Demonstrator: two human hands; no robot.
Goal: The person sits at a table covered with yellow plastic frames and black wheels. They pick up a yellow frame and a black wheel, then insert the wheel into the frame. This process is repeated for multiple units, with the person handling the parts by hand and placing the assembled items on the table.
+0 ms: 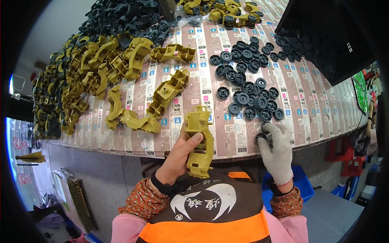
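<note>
My left hand (176, 158) is bare and wrapped round a mustard-yellow plastic toy car body (201, 139), thumb across its middle. The car body is held upright just in front of the table edge, and no wheels show on it. On my right hand (278, 156) is a white knit glove. Its thumb and fingers close round a small black toy wheel (260, 138) at the table's front edge. Just beyond my right fingertips begins a loose spread of black wheels (251, 97). Several loose yellow car bodies (166, 94) lie beyond my left hand.
A heap of yellow car bodies (97, 65) covers the table's left side, with dark plastic parts (121, 18) behind it. Yellow bodies with wheels (239, 18) sit at the far edge. A black screen (328, 36) stands far right. Below the table is a blue bin (302, 180).
</note>
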